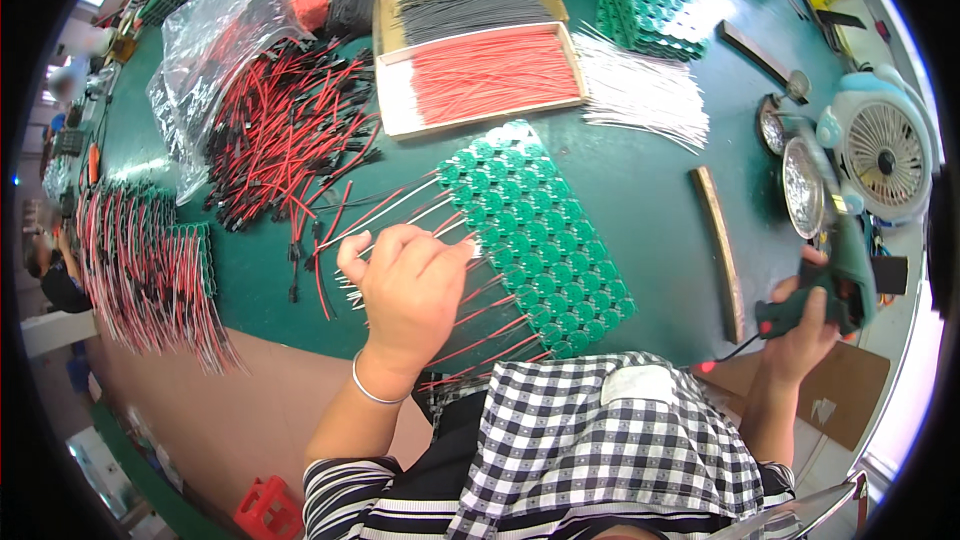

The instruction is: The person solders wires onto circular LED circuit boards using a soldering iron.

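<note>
A panel of round green circuit boards (560,250) lies slantwise on the bench, with red and white wires sticking out from its left edge. Over that edge is my left hand (412,285), its fingers closed on a few thin white wires (350,292), whose ends poke out at its left side. Its fingertips are by the board edge, and they partly hide the wires there. Off to the right, my right hand (800,330) grips the handle of a green soldering gun (850,280). The gun's front end points away from me, beside a round metal dish (803,187), and is blurred.
Ahead stand cardboard trays of black wires (470,5) and red wires (495,75). White wires (645,90) lie beside them. Left are a red-black cable heap (290,130) and wired panels (150,270). A wooden strip (718,255) and fan (885,155) are right.
</note>
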